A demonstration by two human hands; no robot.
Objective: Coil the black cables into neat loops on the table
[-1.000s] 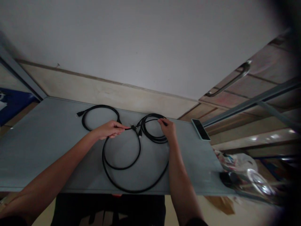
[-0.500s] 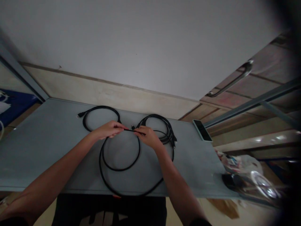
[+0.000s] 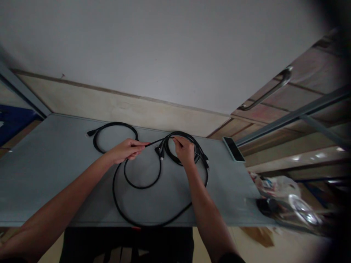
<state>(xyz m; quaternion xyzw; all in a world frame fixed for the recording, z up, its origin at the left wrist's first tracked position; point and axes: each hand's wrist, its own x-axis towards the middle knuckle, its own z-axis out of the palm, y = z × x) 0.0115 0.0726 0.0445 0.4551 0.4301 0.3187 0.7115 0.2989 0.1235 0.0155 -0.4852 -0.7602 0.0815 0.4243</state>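
A long black cable (image 3: 142, 187) lies in loose loops on the grey table (image 3: 55, 164). My left hand (image 3: 128, 150) pinches it near the middle of the table, and my right hand (image 3: 183, 148) pinches it farther right, over a coiled bundle of black cable (image 3: 197, 143). Between my hands the stretch of cable is taut and slants slightly up to the right. One connector (image 3: 91, 133) rests at the far left end of the loops. More plugs (image 3: 159, 150) lie just left of the coil, and others (image 3: 206, 161) at its right side.
A phone (image 3: 234, 149) lies at the table's right back corner. Along the back stands a pale wall panel (image 3: 150, 47). Metal frame bars flank both sides. A clear container (image 3: 298, 212) sits by the front right edge, with plastic bags beyond.
My right hand has moved right and slightly away from me, so a longer stretch of cable spans between my hands. The middle loop has become smaller.
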